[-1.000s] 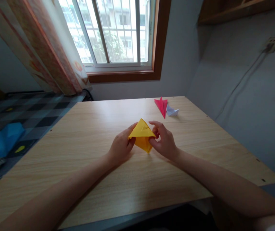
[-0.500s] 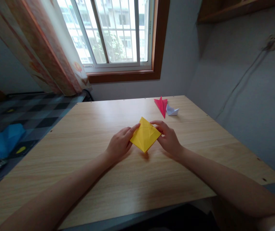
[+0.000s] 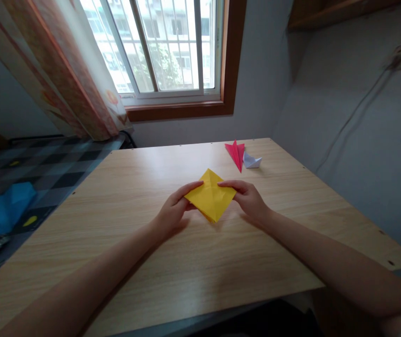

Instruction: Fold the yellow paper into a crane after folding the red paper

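Two hands, left hand and right hand, each pinched on the yellow paper (diamond-shaped, creased).

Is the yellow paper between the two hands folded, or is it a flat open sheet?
Folded. The yellow paper forms a small diamond with creases across its face and layered lower edges, pinched by the left hand and right hand.

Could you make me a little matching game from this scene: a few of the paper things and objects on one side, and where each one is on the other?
Things:
1. yellow folded paper
2. red folded paper
3. white folded paper
4. blue cloth

Places:
A. off the table, far left
B. between the left hand and right hand
C. far side of the table, left one of a pair
D. just right of the red piece

Pairs: 1-B, 2-C, 3-D, 4-A
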`<state>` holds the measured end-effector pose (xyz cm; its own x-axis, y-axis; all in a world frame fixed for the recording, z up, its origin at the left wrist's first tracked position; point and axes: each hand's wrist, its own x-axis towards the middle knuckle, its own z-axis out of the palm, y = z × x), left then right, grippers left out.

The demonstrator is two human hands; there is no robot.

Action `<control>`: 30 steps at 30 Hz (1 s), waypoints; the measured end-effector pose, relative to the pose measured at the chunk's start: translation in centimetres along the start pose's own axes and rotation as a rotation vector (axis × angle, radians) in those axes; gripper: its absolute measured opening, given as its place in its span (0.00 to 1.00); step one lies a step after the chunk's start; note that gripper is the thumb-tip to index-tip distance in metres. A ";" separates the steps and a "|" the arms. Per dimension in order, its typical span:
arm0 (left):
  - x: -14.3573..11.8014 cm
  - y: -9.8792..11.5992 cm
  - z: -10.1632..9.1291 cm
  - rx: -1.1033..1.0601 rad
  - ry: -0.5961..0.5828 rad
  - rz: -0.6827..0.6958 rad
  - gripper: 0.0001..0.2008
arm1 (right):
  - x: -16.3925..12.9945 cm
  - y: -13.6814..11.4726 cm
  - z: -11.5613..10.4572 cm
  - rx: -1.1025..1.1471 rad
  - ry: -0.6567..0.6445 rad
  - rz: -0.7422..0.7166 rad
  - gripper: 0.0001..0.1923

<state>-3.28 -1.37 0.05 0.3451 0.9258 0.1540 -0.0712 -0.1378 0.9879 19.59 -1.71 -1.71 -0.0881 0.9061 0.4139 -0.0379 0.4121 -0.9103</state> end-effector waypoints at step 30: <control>0.4 0.7 0.2 -0.063 -0.032 -0.360 0.23 | -1.0 -0.6 1.1 -0.199 -0.287 -0.137 0.24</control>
<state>-3.00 -1.18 0.76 0.3880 0.8994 -0.2016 0.0031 0.2174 0.9761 18.66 -2.95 -1.56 -0.3724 0.7889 0.4888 0.1232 0.5641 -0.8165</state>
